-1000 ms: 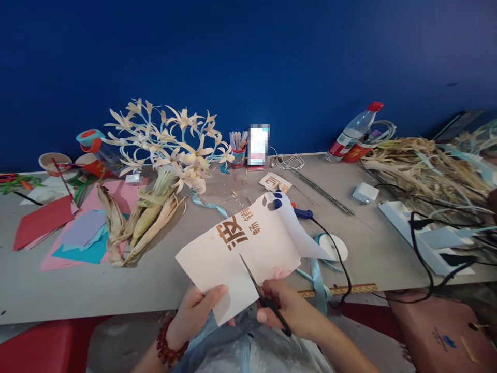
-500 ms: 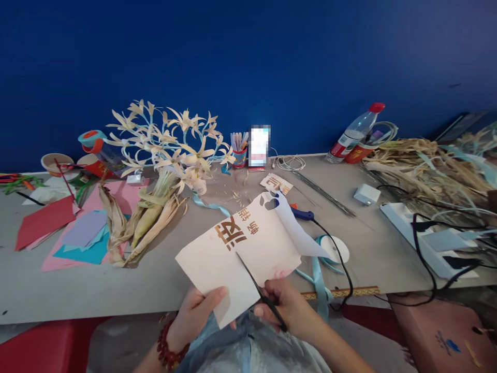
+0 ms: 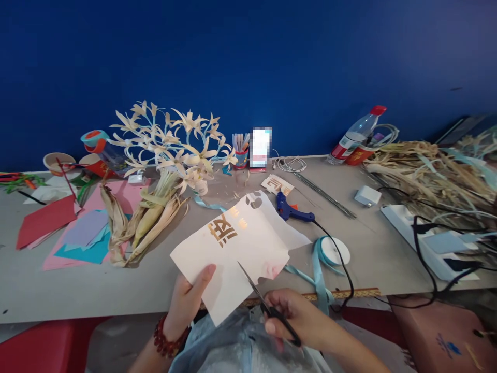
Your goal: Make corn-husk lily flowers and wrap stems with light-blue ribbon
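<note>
A sheet of white paper (image 3: 254, 238) with brown printed characters and cut-out shapes near its top edge is pinched at its lower left by my left hand (image 3: 190, 295). The thumb lies on top of the sheet; the other fingers are mostly hidden beneath. My right hand (image 3: 295, 313) has its fingers in the handles of black-handled scissors (image 3: 254, 287). Their blades point up and left over the sheet, close to its lower right edge. Past the paper, a blue glue gun (image 3: 291, 210) lies on the table beside a roll of light blue ribbon (image 3: 330, 251).
Corn husks (image 3: 147, 223) and coloured paper (image 3: 46, 223) lie to the left, behind them a branch of husk flowers (image 3: 182, 140). A phone (image 3: 261, 147) leans against the wall. On the right are wires (image 3: 326, 194), a power strip (image 3: 411, 238) and a plastic bottle (image 3: 355, 134).
The paper has shifted left and tilted, uncovering the glue gun and more ribbon. My right hand with the scissors has drawn back slightly right and down; my left hand has moved a little left.
</note>
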A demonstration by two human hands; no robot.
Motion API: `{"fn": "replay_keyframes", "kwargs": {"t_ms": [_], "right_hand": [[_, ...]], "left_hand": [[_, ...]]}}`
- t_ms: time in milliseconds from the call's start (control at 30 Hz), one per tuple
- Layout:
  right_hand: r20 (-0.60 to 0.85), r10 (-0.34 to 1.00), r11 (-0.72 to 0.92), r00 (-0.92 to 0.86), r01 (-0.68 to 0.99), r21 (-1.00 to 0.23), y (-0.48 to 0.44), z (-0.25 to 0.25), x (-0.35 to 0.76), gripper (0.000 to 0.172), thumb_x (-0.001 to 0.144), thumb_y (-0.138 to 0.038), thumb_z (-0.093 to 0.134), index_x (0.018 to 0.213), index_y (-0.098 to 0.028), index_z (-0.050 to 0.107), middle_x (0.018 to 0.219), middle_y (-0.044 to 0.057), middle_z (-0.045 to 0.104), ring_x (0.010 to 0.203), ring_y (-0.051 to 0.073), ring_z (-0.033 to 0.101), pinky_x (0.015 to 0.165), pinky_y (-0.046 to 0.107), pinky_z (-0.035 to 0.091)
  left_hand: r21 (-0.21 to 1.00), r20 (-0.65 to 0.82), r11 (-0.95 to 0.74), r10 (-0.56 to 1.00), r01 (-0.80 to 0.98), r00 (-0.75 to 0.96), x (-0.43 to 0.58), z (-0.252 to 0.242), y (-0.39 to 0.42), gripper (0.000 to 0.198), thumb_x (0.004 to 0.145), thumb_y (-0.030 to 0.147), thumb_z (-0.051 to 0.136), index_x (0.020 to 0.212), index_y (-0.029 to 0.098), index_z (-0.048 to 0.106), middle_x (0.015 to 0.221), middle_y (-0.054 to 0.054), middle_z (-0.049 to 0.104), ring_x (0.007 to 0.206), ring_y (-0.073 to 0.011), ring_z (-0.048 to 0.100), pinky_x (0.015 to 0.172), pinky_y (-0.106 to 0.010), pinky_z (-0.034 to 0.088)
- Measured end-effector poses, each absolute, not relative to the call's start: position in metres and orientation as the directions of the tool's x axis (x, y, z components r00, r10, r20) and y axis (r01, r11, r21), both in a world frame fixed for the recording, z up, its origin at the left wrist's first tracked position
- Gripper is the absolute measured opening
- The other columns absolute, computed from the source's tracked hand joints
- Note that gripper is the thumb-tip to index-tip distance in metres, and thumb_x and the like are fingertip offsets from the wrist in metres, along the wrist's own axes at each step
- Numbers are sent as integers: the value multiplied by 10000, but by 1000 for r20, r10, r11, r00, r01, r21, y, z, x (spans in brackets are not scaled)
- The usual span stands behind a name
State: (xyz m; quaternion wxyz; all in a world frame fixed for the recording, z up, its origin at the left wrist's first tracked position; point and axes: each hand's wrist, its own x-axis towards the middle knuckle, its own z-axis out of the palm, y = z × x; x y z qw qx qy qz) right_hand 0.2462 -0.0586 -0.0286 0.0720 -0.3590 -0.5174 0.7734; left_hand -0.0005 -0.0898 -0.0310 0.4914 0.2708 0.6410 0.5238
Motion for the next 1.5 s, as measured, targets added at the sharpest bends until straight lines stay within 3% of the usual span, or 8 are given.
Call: {"fn": "replay_keyframes", "kwargs": {"t_ms": [167, 467, 700, 833, 1000, 1100, 1333, 1500], "right_hand": [[-469, 502, -425, -727, 266, -865, -47, -15, 242, 571, 665, -695, 716, 693, -187, 455, 501, -49, 536, 412, 66, 441, 363, 162, 256], [-497, 487, -412, -719, 312, -856, -41, -11, 237, 543, 695, -679, 696, 733, -162, 533, 579, -8, 638, 352, 50, 392, 291, 153, 265], [-336, 423, -376, -841, 174, -910, -32, 0, 235, 691, 619, -814, 631, 718, -133, 579, 562, -9, 580, 451, 86, 464, 407, 184, 277], [-338, 369, -388, -866, 187, -902, -28, 5, 235, 672, 568, -773, 710, 712, -129, 581, 590, -17, 564, 528, 106, 481, 477, 201, 311], [-380, 457, -369, -804, 217, -904, -31, 6, 232, 669, 602, -769, 695, 762, -130, 576, 636, 2, 586, 553, 120, 515, 496, 206, 352], [-378, 502, -328, -778, 233, -916, -32, 6, 231, 654, 590, -760, 710, 719, -138, 552, 595, -10, 564, 519, 105, 488, 449, 187, 311], [-400, 564, -333, -722, 244, -911, -39, -2, 230, 643, 589, -763, 707, 670, -161, 497, 538, -24, 552, 455, 85, 470, 397, 174, 283], [-424, 617, -332, -663, 269, -904, -42, -6, 229, 644, 561, -748, 736, 584, -201, 398, 463, -67, 442, 402, 85, 462, 353, 177, 258]], "left_hand": [[901, -408, 319, 856, -295, -317, 7, -40, -97, 490, 694, 430, 806, 1081, 138, 732, 1015, -106, 770, 823, -244, 732, 714, -287, 615], [839, -468, 330, 844, -433, -263, 14, -39, -102, 538, 702, 402, 812, 1161, 144, 703, 1010, -105, 771, 777, -223, 730, 708, -292, 619], [907, -374, 307, 902, -288, -218, 15, -35, -105, 486, 735, 413, 783, 1141, 153, 717, 1096, -107, 749, 988, -253, 703, 833, -278, 593], [908, -368, 312, 913, -278, -177, 15, -33, -105, 483, 732, 447, 775, 1105, 144, 734, 1078, -116, 754, 950, -266, 714, 800, -297, 607], [935, -329, 285, 918, -212, -220, 16, -30, -107, 432, 753, 445, 756, 1063, 144, 748, 1117, -116, 741, 995, -264, 699, 863, -297, 588], [946, -304, 264, 924, -187, -231, 16, -30, -108, 409, 767, 421, 749, 1069, 145, 744, 1149, -114, 729, 1036, -262, 683, 899, -296, 573], [927, -342, 280, 904, -250, -257, 18, -31, -108, 518, 729, 425, 778, 1143, 120, 711, 1108, -137, 739, 1008, -301, 689, 846, -336, 599], [906, -391, 318, 882, -278, -264, 19, -29, -108, 491, 714, 441, 785, 1080, 117, 736, 1096, -134, 744, 1007, -305, 689, 834, -324, 599]]}}
